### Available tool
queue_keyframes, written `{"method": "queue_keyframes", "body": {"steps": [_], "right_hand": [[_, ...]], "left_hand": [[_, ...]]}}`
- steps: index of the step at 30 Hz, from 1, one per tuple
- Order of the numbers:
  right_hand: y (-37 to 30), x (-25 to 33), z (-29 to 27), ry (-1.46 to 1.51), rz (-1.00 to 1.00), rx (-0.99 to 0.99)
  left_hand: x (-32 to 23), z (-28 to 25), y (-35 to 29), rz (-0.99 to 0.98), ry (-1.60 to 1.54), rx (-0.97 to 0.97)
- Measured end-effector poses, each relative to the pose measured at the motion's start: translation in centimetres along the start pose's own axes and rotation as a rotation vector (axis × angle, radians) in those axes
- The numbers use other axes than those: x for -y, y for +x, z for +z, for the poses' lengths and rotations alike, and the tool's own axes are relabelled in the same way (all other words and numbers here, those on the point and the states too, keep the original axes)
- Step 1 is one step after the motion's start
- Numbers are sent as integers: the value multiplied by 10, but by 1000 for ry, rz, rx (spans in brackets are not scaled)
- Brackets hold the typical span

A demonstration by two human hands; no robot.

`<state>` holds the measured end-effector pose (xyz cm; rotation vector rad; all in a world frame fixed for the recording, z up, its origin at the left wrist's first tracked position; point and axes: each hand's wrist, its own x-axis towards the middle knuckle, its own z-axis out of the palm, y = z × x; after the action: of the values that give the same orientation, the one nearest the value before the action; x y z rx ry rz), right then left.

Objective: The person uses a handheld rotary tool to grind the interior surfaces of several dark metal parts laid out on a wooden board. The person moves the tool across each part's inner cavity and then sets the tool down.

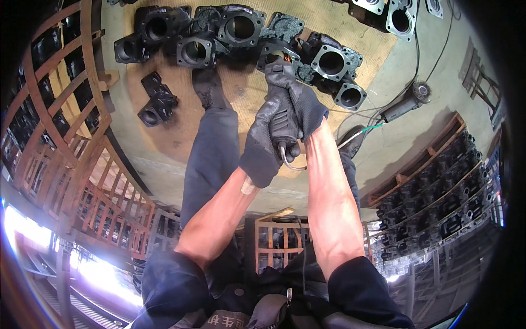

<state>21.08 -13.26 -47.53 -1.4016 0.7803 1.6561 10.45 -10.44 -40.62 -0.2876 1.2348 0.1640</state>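
Both my gloved hands are closed around a black corded grinder [284, 125]. Its rear body is wrapped by my left hand [259, 136], with the grey cord coming out below. Farther forward, my right hand [293, 90] grips the front part. The tool's tip points into the round opening of a black metal casting [266, 54]; my right hand partly hides the tip. An orange glow like sparks shows at that opening. To the right stands another casting [347, 68] with pale machined flanges, and to the left a casting with several bores [223, 34].
A smaller black casting [155, 101] lies apart on the brown cardboard sheet [178, 129]. On the right floor rests a second grinder [404, 105] with a round wheel, cables around it. Rusty metal racks [87, 71] stand at left; stacked castings [433, 192] fill the right. My feet flank the work.
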Motion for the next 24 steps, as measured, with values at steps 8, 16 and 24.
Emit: {"method": "queue_keyframes", "body": {"steps": [8,16,24], "right_hand": [[-38,0,8,-33,31,-17],[-38,-1,9,-94,49,-43],[-2,2,4,-105,-58,-12]], "left_hand": [[10,-6,-22,-10,-88,20],[8,-11,-23,-34,-111,78],[3,-13,8,-17,-133,118]]}}
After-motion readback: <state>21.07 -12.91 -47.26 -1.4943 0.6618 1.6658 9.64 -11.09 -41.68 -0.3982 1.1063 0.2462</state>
